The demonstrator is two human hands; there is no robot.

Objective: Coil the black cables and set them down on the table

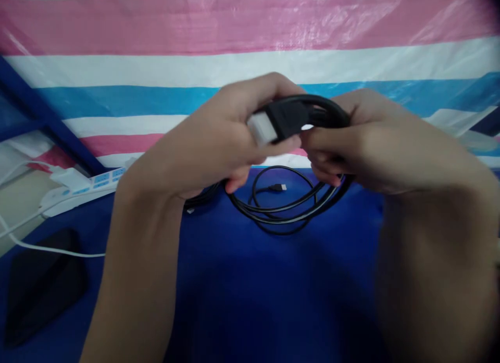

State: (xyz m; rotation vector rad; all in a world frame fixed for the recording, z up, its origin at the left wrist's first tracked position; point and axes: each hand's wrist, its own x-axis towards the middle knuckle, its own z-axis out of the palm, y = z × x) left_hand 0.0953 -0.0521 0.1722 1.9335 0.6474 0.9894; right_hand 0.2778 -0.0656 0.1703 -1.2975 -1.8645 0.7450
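Here, black cable [332,109] held, left grip [230,128], right grip [363,136], connector [288,119] unreadably blurred

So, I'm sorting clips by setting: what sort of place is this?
Probably a makeshift indoor workstation: a blue tabletop, striped plastic sheeting behind it, and a white power strip toward the left.

Left hand [230,128]: curled round coiled black cable [326,105], thumb under its pale-tipped plug [287,121]
Right hand [351,136]: closed on the coil's other side
Second plug [278,187]: below the grip, inside a loop of black cable [284,233] on the blue table [281,290]
Power strip [103,180]: left of the grip, partly hidden
Dark flat object [45,287]: lower left of the grip
Striped sheet [242,24]: behind and above the grip
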